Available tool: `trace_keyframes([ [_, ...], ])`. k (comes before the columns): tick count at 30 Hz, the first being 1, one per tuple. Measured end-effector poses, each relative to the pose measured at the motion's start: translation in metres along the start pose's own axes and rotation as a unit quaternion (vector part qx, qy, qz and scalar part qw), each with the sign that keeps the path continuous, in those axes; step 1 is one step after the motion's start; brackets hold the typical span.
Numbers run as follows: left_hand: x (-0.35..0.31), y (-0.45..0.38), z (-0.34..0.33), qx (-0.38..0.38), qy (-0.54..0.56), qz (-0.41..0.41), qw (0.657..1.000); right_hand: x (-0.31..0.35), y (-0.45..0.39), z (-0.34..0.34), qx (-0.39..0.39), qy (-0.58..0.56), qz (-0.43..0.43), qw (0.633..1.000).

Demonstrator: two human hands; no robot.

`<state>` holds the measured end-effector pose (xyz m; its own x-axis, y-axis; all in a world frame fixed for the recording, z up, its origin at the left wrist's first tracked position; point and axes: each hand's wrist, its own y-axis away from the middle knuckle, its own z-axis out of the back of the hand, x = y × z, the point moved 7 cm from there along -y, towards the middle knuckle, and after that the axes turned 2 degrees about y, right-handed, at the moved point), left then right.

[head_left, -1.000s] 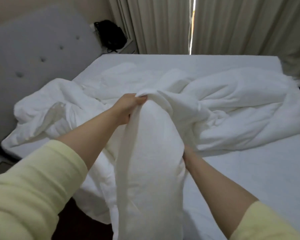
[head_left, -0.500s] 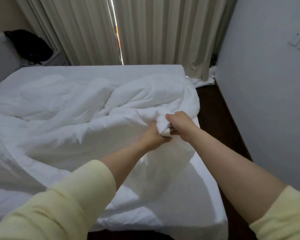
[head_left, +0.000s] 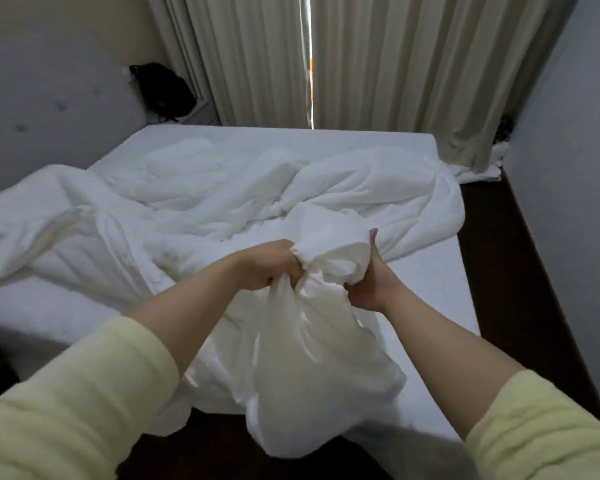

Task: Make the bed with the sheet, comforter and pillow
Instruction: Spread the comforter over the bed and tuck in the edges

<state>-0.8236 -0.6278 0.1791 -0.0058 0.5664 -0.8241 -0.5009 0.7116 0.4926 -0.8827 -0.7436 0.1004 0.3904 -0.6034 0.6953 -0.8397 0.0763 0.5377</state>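
Closest to the camera are two arms in pale yellow sleeves [head_left: 66, 403], pushed up to the elbows. The left hand [head_left: 269, 266] has its fingers curled tight round a bunch of the puffy white comforter [head_left: 222, 216]. The right hand [head_left: 369, 282] holds the same bunch from the other side, with the thumb sticking up and the fingers tucked under the cloth. The two hands are near each other, with a fat fold of cloth between them. A long, loose part of the comforter hangs down from the hands over the near edge of the bed. The rest lies all crumpled across the middle of the bed, on top of the smooth white sheet [head_left: 430, 306] that covers the mattress. On the left stands a soft grey headboard [head_left: 42, 112] with buttons. Past it, in the corner, sits a black bag [head_left: 161, 91]. Long beige curtains [head_left: 378, 60] hang behind the bed, with a thin bright gap between them.
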Motion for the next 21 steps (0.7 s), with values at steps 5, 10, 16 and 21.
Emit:
trace_keyframes([
  [5,-0.005,0.02,-0.023,-0.01,-0.033,-0.007,0.999,0.038,0.029,-0.016,-0.07,0.104,0.071,0.99],
  [10,-0.044,-0.021,-0.115,-0.026,-0.086,-0.066,0.994,0.113,0.101,0.091,-0.277,0.316,0.24,0.875],
  [16,-0.113,-0.083,-0.284,-0.012,-0.063,-0.096,0.993,0.162,0.192,0.269,-0.428,0.448,0.202,0.759],
  [21,-0.142,-0.117,-0.342,0.061,-0.149,-0.049,0.986,0.2,0.216,0.35,-0.413,0.552,0.144,0.71],
])
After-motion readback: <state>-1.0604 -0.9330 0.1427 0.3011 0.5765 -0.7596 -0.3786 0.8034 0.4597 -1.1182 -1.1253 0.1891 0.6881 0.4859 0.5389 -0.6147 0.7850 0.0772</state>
